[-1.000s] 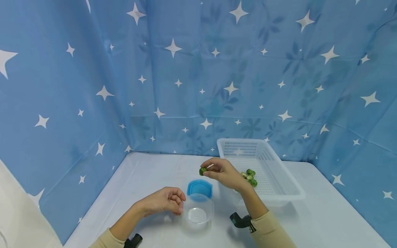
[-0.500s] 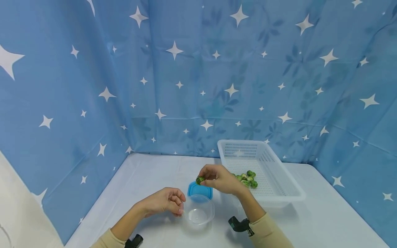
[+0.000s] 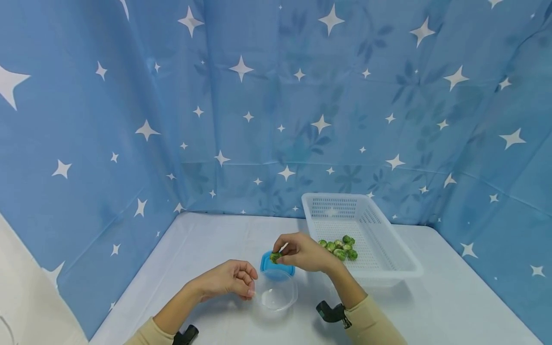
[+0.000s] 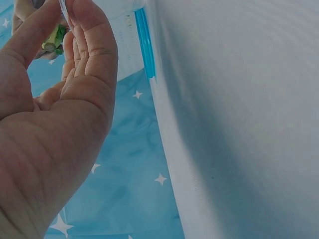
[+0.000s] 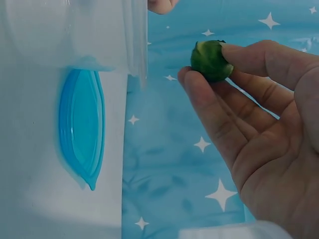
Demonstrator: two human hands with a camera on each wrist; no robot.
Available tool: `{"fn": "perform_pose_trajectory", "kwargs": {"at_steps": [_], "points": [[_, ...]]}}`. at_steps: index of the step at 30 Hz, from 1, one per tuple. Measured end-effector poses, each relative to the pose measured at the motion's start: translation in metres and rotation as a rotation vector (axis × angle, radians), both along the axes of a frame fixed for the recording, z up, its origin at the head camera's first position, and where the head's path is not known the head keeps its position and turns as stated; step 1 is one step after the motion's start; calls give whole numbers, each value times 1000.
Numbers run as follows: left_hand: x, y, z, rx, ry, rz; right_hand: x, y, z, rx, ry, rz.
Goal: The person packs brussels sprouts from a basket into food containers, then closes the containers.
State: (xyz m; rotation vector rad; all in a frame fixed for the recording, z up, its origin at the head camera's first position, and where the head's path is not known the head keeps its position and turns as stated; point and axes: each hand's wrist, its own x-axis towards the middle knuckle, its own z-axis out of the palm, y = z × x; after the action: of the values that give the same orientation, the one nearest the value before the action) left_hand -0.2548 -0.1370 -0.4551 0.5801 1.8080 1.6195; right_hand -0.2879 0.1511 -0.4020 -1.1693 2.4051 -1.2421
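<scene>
My right hand (image 3: pixel 304 253) pinches a Brussels sprout (image 3: pixel 275 258) between thumb and fingertips, above a blue lid (image 3: pixel 265 264) on the table. In the right wrist view the sprout (image 5: pixel 212 60) shows green leaves at the tips of the fingers. A round clear plastic container (image 3: pixel 279 293) stands just in front of the lid. My left hand (image 3: pixel 228 280) holds that container at its left rim; in the left wrist view a thin clear edge (image 4: pixel 65 11) runs between thumb and forefinger. Nothing shows inside the container.
A white perforated basket (image 3: pixel 388 247) stands at the back right, with several Brussels sprouts (image 3: pixel 339 254) at its near left side. The table (image 3: pixel 224 235) has a white cover, and a blue star-patterned curtain (image 3: pixel 258 96) hangs behind it.
My right hand has come down and a little left with the sprout, from behind the blue lid to over it. More sprouts in the basket are uncovered. The left hand stays put.
</scene>
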Motion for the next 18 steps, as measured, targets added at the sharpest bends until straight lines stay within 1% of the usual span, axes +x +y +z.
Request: {"fn": "perform_pose_trajectory", "kwargs": {"at_steps": [5, 18], "points": [[0, 0, 0, -4, 3, 1, 4, -4, 1, 42, 22, 31], [0, -1, -1, -1, 8, 10, 9, -14, -1, 99, 11, 81]]}}
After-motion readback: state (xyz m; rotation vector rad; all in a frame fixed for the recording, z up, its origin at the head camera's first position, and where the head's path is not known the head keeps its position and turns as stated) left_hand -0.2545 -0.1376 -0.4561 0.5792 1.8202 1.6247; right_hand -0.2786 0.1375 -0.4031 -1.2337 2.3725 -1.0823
